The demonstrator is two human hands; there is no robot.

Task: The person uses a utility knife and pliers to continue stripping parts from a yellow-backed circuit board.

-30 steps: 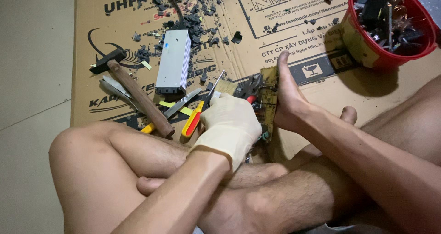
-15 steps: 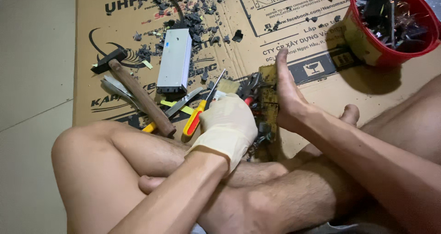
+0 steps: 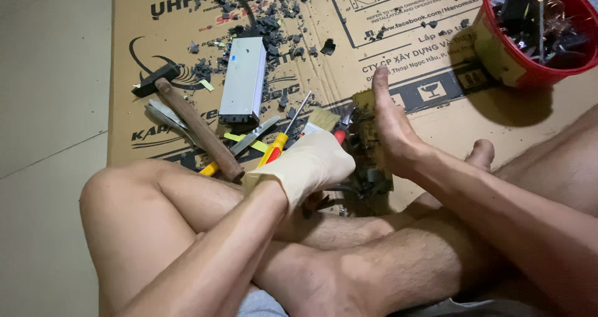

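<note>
My left hand [image 3: 308, 166], in a cream glove, is closed over the red handles of a pair of pliers [image 3: 341, 130] whose jaws point up beside a circuit board. My bare right hand [image 3: 391, 133] grips the right edge of that brown-green circuit board [image 3: 364, 139], thumb stretched straight up. The board stands on edge on the cardboard sheet [image 3: 405, 49] between both hands, with dark components [image 3: 374, 179] at its lower end. My crossed bare legs fill the foreground, and a toe [image 3: 483, 152] shows behind the right wrist.
Left of the glove lie a wooden-handled hammer [image 3: 198, 130], a yellow-and-red screwdriver [image 3: 279, 144], a flat brush [image 3: 324, 118] and a grey metal box [image 3: 243, 80]. Black plastic fragments [image 3: 274, 24] litter the cardboard. A red bucket [image 3: 529, 77] of scrap parts stands top right. Tiled floor [image 3: 50, 105] lies left.
Both hands stay on the pliers and the board in nearly the same place. Only the view has shifted a little.
</note>
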